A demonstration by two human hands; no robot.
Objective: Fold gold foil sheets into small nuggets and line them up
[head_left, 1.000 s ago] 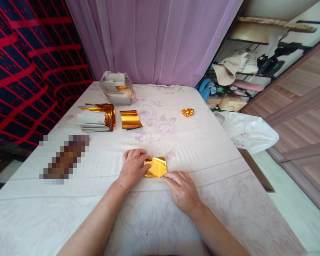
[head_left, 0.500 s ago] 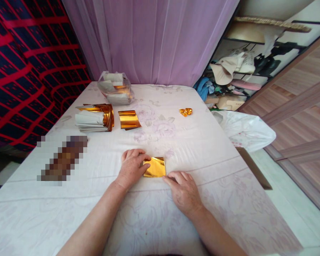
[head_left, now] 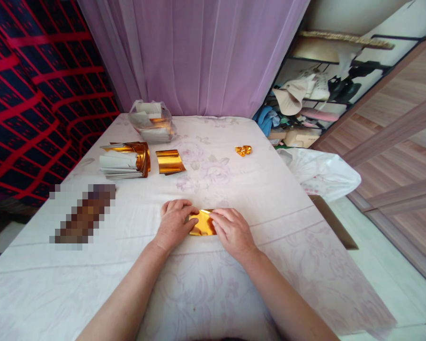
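A small gold foil sheet (head_left: 201,224) lies flat on the white flowered tablecloth (head_left: 234,189) in front of me. My left hand (head_left: 173,224) presses on its left edge with the thumb on the foil. My right hand (head_left: 231,231) lies over its right part, fingers spread across the foil and covering much of it. Both hands touch the sheet on the table.
Farther back on the left lie a stack of gold and white sheets (head_left: 125,160), a single gold sheet (head_left: 169,161) and a clear bag of papers (head_left: 151,121). A crumpled gold piece (head_left: 243,150) sits at the right. A pixelated patch (head_left: 83,214) is at the left. A white bag (head_left: 323,171) hangs off the right edge.
My right hand has moved up and left from the sheet's lower right corner onto the foil, hiding its right half. My left hand stays at the left edge.
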